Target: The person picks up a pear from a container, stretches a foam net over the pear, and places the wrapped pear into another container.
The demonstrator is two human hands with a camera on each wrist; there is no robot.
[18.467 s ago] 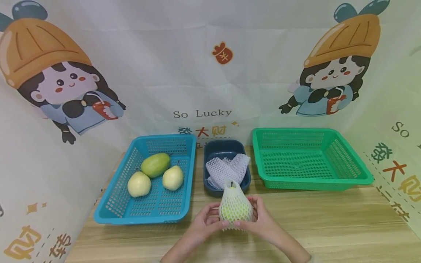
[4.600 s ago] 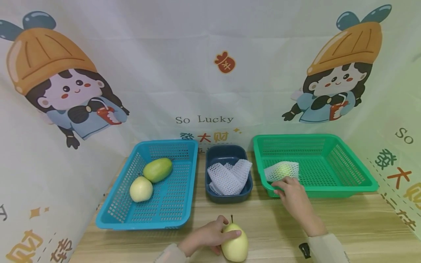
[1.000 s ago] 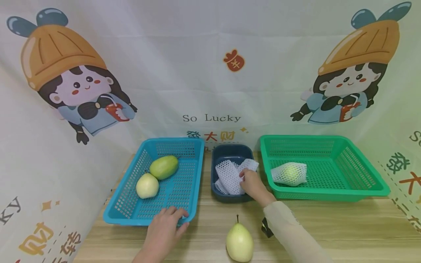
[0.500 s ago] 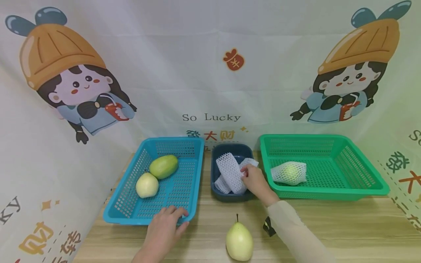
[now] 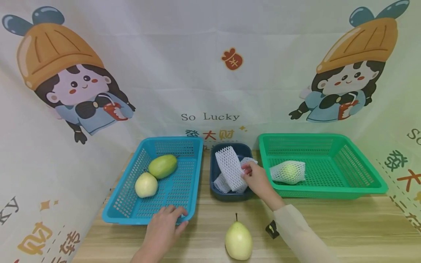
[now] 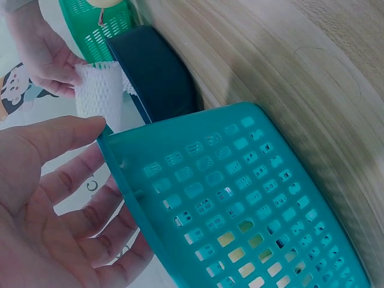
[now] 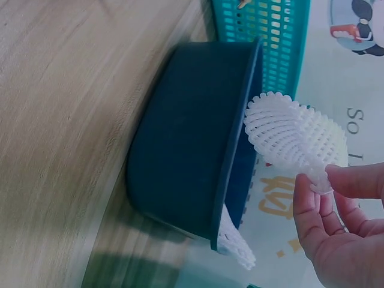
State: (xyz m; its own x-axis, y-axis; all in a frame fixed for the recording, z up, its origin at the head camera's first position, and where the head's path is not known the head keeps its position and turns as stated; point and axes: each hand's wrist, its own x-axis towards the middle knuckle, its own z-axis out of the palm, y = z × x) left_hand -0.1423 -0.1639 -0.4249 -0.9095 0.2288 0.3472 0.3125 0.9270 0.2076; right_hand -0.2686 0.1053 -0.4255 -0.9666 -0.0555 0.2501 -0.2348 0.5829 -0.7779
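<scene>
My right hand pinches the edge of a white foam net sleeve, lifted above the dark blue tub. In the right wrist view, thumb and fingertips squeeze one end of the foam net sleeve. Other sleeves lie beneath it in the tub. My left hand rests at the near right corner of the blue basket; in the left wrist view its thumb touches the rim and the fingers are loosely spread. A bare yellow pear stands stem up on the table between my arms.
Inside the blue basket lie another pear and a green oblong fruit. The green basket at the right holds a pear in a foam net. A small black object lies beside my right sleeve. A printed cloth hangs behind.
Earlier, both hands held a netted pear; later it lay in the green basket and my left hand held the bare pear. In the last second, my right hand has raised the foam net sleeve.
</scene>
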